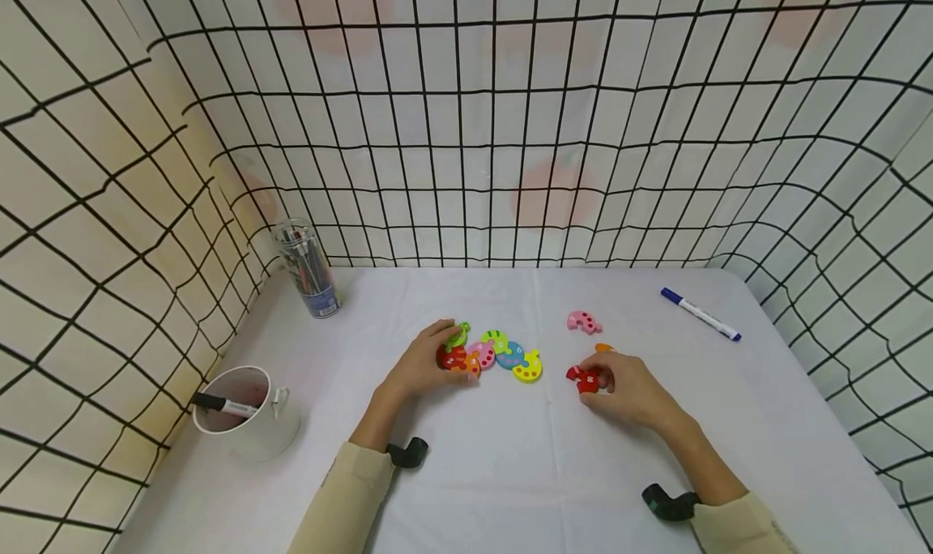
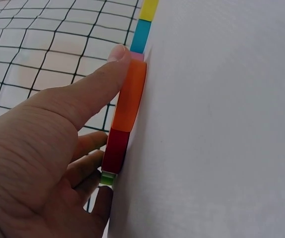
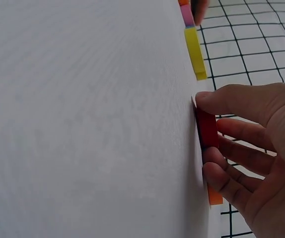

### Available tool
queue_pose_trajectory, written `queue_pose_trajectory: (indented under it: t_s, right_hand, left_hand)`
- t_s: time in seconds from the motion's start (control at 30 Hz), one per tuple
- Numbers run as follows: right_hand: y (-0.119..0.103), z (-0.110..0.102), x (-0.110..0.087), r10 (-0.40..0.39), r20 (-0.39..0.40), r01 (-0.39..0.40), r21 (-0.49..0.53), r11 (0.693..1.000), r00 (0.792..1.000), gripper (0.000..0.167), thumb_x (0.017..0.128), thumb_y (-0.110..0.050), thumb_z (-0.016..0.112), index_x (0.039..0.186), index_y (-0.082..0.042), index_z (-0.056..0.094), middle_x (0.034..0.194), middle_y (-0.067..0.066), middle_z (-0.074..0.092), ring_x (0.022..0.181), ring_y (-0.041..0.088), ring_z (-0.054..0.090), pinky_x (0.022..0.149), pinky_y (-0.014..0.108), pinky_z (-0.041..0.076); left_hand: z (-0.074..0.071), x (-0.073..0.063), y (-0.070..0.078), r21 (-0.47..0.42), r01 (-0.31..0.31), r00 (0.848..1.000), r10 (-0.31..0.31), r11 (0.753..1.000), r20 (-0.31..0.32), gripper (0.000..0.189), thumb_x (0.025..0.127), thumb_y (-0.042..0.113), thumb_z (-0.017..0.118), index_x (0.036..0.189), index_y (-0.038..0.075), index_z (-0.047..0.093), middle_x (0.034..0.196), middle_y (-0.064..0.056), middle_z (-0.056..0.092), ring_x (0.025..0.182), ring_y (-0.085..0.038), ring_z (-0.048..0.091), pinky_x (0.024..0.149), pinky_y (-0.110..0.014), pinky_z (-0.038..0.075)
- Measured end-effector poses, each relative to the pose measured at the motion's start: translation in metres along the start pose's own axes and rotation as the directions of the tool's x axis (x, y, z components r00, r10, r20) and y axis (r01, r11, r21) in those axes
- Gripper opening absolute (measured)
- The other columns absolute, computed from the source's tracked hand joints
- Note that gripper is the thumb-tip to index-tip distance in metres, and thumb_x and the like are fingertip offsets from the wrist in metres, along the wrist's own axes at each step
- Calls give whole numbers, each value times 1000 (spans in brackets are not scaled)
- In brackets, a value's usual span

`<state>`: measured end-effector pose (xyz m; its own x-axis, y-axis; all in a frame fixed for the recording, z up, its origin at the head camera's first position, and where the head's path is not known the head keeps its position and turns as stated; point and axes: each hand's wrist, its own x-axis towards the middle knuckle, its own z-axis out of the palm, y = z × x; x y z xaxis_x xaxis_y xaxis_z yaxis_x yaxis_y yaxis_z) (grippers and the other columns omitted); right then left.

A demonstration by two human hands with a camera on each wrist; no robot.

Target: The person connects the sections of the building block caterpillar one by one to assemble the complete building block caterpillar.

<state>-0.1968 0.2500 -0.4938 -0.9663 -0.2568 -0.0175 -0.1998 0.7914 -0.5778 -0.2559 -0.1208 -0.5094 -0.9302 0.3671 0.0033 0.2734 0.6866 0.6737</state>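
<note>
A row of colourful, dotted puzzle pieces (image 1: 510, 355) lies linked in a wavy line on the white cloth. My left hand (image 1: 421, 364) curls round its left end, where green, red and orange pieces sit. In the left wrist view the thumb lies along the orange piece (image 2: 130, 96), the other fingers behind the red piece (image 2: 116, 151). To the right of the row, my right hand (image 1: 628, 388) pinches a separate red puzzle piece (image 1: 587, 382) between thumb and fingers, close to the cloth. An orange piece (image 1: 604, 347) shows partly behind that hand.
A loose pink piece (image 1: 583, 321) lies beyond my right hand. Toward the back right is a blue-capped marker (image 1: 701, 314). A clear cup of pens (image 1: 309, 270) stands at the back left, and a white bucket (image 1: 273, 432) holding a black-capped marker (image 1: 224, 406) at the left. Black-gridded walls surround the table.
</note>
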Motion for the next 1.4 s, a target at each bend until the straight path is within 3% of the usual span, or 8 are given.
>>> queue_pose_trajectory:
  t_s: [0.73, 1.07, 1.4]
  right_hand:
    - [-11, 2, 22, 6, -41, -4, 60, 998, 999, 41, 87, -18, 81, 126, -18, 69, 96, 2, 65, 89, 21, 56, 70, 25, 54]
    - [-27, 5, 40, -26, -31, 29, 100, 995, 999, 43, 88, -19, 80, 129, -19, 69, 113, 2, 70, 97, 21, 59, 74, 28, 56]
    - [-33, 16, 52, -70, -15, 71, 70, 995, 997, 42, 90, -17, 79, 131, -19, 68, 124, 3, 69, 99, 20, 60, 73, 28, 53]
  left_hand:
    - [5, -1, -3, 9, 26, 1000, -26, 1000, -3, 92, 75, 49, 89, 154, 20, 50, 166, -1, 38, 156, -28, 30, 122, -58, 33]
    - [1, -2, 0, -1, 18, 1000, -18, 1000, -8, 92, 75, 49, 89, 153, 19, 50, 166, -2, 38, 157, -28, 29, 123, -58, 31]
    - [3, -1, -1, 0, 31, 1000, -31, 1000, -2, 93, 76, 48, 89, 155, 21, 49, 166, 2, 37, 158, -23, 26, 123, -55, 33]
